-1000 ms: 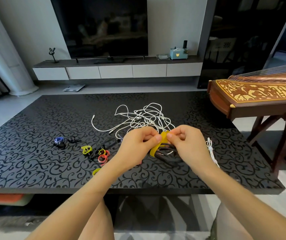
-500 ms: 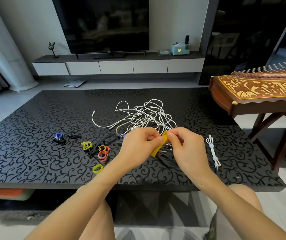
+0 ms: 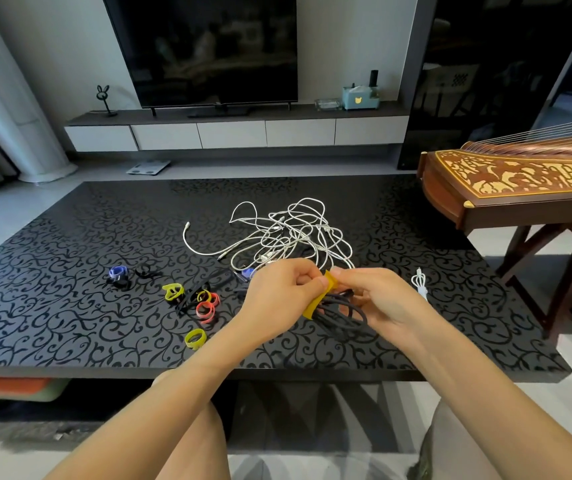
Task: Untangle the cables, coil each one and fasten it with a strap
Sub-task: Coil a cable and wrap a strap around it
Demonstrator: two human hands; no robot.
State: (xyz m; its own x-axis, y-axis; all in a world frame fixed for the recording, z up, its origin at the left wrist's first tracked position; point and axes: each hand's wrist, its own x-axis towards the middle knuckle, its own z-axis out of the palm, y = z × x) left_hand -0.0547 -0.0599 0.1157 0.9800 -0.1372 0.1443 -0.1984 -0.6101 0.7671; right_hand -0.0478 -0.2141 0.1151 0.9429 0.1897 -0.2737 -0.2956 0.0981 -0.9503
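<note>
Between the two hands hangs a coiled black cable (image 3: 341, 311); the left hand (image 3: 279, 299) and right hand (image 3: 380, 299) both pinch a yellow strap (image 3: 322, 294) around it; I'd pull it snug before pressing shut; beyond the knuckles lie tangled white cables (image 3: 288, 233); left of them, spare straps (image 3: 205, 306).

No word, number or brand can be read anywhere. A small yellow animal-head emblem is seen on the front of the teal box (image 3: 359, 98) on the shelf (image 3: 277, 114), with no lettering beside it. A faint mark is seen at the middle of the lower bezel of the television (image 3: 201, 46), possibly a logo, but too small to be read. The inlay on the wooden zither (image 3: 520, 178) is made out as ornament only.
</note>
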